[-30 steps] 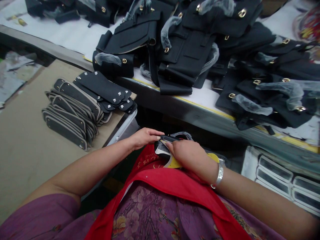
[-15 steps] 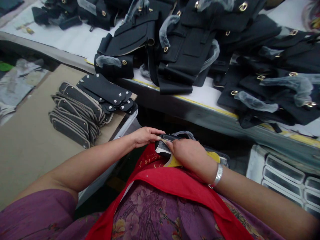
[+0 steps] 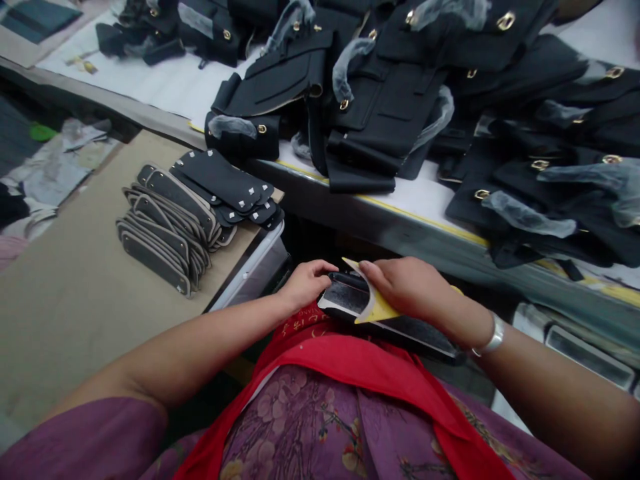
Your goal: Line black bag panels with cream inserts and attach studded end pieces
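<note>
Pinching the left end of the panel point(image 3: 345, 298), the left hand point(image 3: 306, 285) has its fingers curled closed on it. The right hand point(image 3: 415, 290) grips a yellow strip point(image 3: 376, 308) that lies across the panel (black, glossy, flat). The panel's long axis runs from the left fingers down to the right, over the apron point(image 3: 350, 360). Both hands are equally near.

Yellow strip point(image 3: 376, 311) partly hidden under right hand point(image 3: 419, 293); bags point(image 3: 550, 127) cut off right.
</note>
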Action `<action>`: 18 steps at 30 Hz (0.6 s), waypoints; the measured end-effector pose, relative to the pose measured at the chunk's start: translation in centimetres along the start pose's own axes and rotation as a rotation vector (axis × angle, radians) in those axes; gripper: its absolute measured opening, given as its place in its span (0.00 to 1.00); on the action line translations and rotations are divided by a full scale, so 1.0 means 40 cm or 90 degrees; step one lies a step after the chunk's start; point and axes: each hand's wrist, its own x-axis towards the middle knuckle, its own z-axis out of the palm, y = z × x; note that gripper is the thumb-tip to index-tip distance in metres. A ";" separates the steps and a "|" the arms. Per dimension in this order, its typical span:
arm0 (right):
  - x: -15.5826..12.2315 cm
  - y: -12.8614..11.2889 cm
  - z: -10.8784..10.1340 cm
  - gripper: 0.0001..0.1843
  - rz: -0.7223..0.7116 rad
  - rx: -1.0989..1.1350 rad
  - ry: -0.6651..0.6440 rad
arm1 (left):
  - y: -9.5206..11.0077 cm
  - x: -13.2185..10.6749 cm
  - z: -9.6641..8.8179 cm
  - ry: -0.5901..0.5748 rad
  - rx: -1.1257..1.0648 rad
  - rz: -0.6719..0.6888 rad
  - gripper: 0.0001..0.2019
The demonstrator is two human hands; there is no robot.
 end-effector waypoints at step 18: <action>0.172 -0.179 0.038 0.32 -0.148 1.150 0.195 | -0.061 0.003 -0.016 0.016 -0.201 0.018 0.14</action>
